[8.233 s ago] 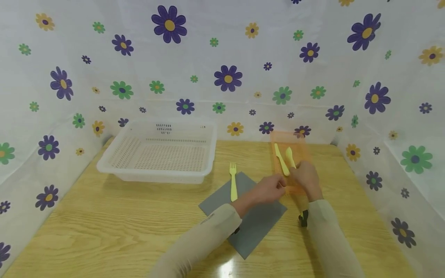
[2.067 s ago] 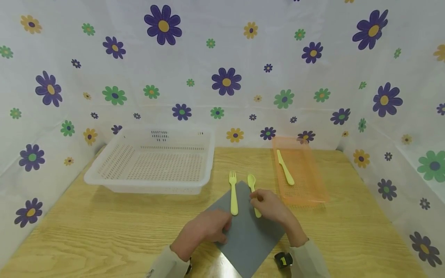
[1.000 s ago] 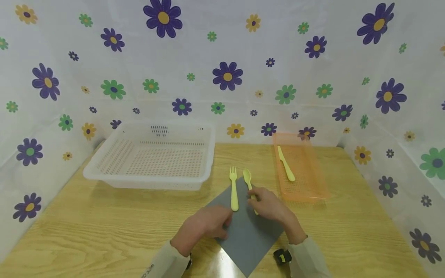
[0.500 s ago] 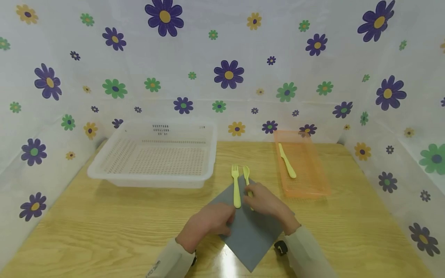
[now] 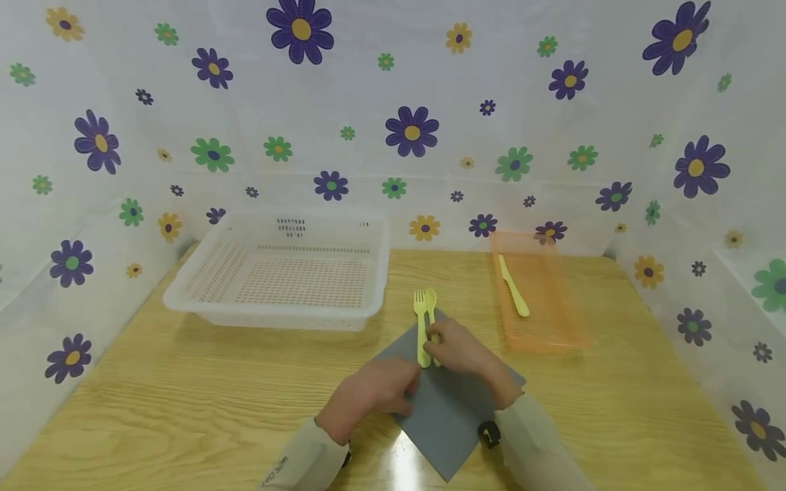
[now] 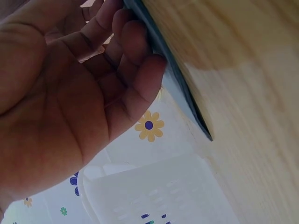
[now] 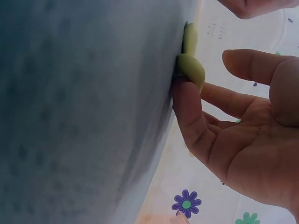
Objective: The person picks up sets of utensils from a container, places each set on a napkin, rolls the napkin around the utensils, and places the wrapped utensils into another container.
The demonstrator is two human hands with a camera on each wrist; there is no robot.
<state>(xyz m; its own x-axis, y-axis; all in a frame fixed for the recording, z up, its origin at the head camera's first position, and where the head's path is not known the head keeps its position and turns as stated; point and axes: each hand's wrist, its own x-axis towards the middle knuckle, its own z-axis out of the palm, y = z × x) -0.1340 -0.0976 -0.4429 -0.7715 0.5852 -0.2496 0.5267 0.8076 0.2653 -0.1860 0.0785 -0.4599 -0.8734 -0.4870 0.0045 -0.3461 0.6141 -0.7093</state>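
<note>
A yellow fork (image 5: 421,327) and a yellow spoon (image 5: 432,300) lie side by side over the far corner of a flat grey mat (image 5: 447,429), heads pointing away. My right hand (image 5: 457,349) is at the spoon's handle. In the right wrist view a bent finger presses the spoon's handle end (image 7: 192,69), while the thumb stands apart from it; the fork's end (image 7: 190,38) shows just beyond. My left hand (image 5: 379,393) rests at the mat's left edge near the fork's handle. Its fingers are loosely bent against the mat's edge (image 6: 187,93) in the left wrist view.
A yellow knife (image 5: 514,290) lies in a translucent orange tray (image 5: 555,293) at the back right. At the back left stands a white perforated basket (image 5: 276,317). A flowered curtain (image 5: 362,82) surrounds the wooden table (image 5: 202,389) at the back and sides.
Earlier the spoon lay in the orange tray beside the knife. It has since come onto the mat, then slid left against the fork under my right hand. The left hand has stayed at the mat's edge lately.
</note>
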